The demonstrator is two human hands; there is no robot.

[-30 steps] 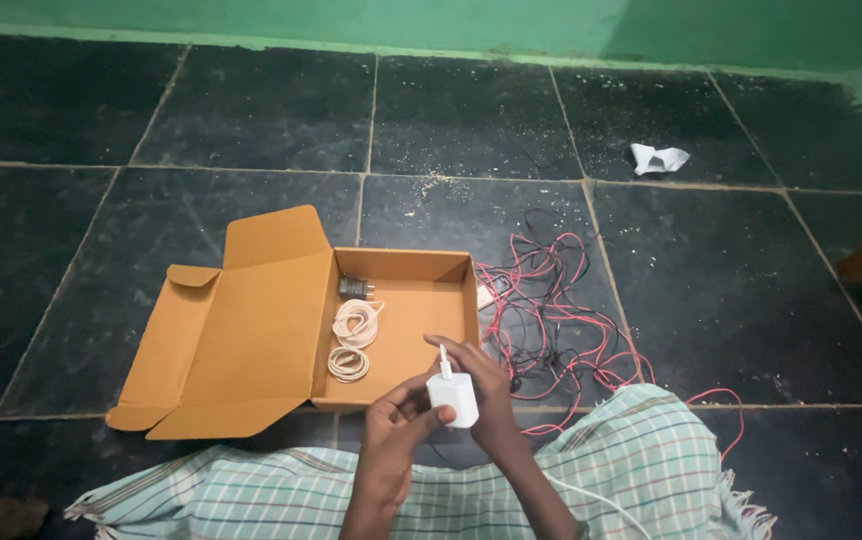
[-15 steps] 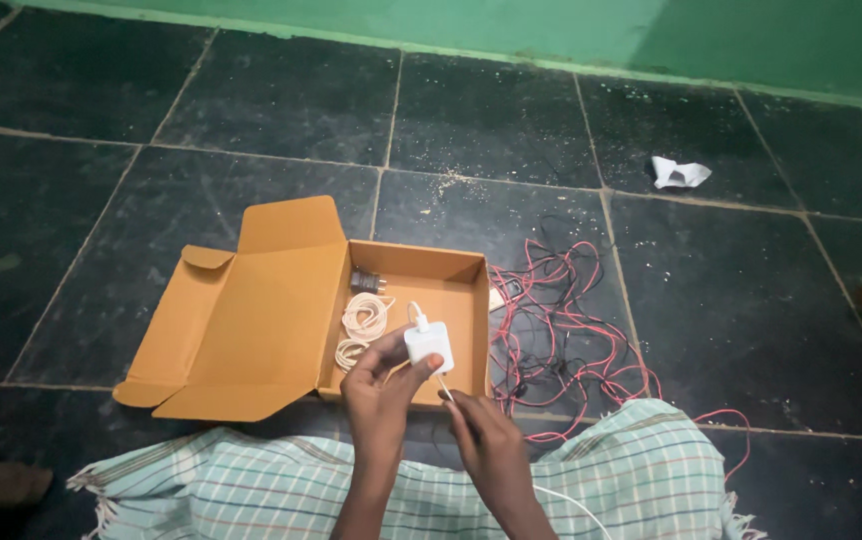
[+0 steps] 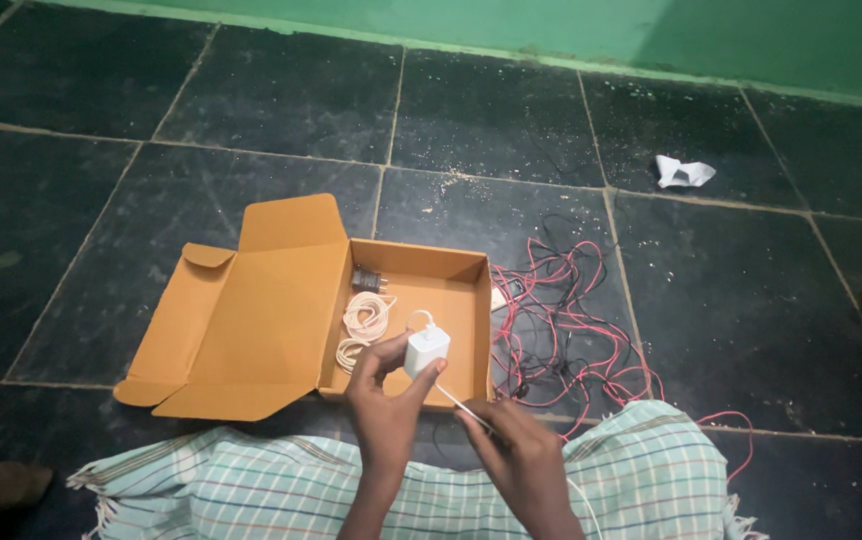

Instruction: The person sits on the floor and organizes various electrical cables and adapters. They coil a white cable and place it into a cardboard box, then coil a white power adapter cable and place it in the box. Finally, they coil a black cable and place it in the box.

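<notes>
Since the earlier frame my left hand (image 3: 383, 400) has carried the white adapter (image 3: 426, 351) over the near edge of the open cardboard box (image 3: 251, 320), clamped around it. My right hand (image 3: 511, 440) pinches its white cable (image 3: 461, 403). Coiled cords (image 3: 363, 325) already lie inside; I judge the adapter not yet set down.

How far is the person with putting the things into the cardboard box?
Done: a coiled white cable and a dark plug lie in the open box. In hand: left hand holds the white charger, right hand its cord. Left: the red wires beside the box.
</notes>
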